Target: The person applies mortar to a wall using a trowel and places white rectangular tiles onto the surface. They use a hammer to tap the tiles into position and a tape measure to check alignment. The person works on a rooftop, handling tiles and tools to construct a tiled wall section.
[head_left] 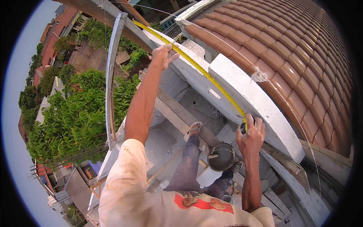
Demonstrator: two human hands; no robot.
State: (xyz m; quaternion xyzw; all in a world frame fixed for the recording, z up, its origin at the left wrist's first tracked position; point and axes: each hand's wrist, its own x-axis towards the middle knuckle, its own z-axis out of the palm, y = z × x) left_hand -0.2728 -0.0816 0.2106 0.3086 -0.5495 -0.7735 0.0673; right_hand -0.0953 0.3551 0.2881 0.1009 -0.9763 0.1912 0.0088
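A yellow tape measure blade (pixel 206 75) is drawn out in a long slant along the top of a white block wall (pixel 242 96). Its far end lies by a wooden beam at the upper middle. My left hand (pixel 163 56) reaches far forward and pinches the blade near that end, its other fingers loosely extended. Nearer me on the right, my right hand (pixel 251 136) is closed around the dark tape measure case (pixel 243 128), from which the blade comes out. Part of the case is hidden by my fingers.
Brown roof tiles (pixel 280 56) slope beyond the wall, with a white string (pixel 287 99) along them. A metal strip (pixel 112 75) rises at left above a drop to trees (pixel 75 109). My sandalled foot (pixel 194 128) rests on a plank (pixel 177 113) beside a black bucket (pixel 221 157).
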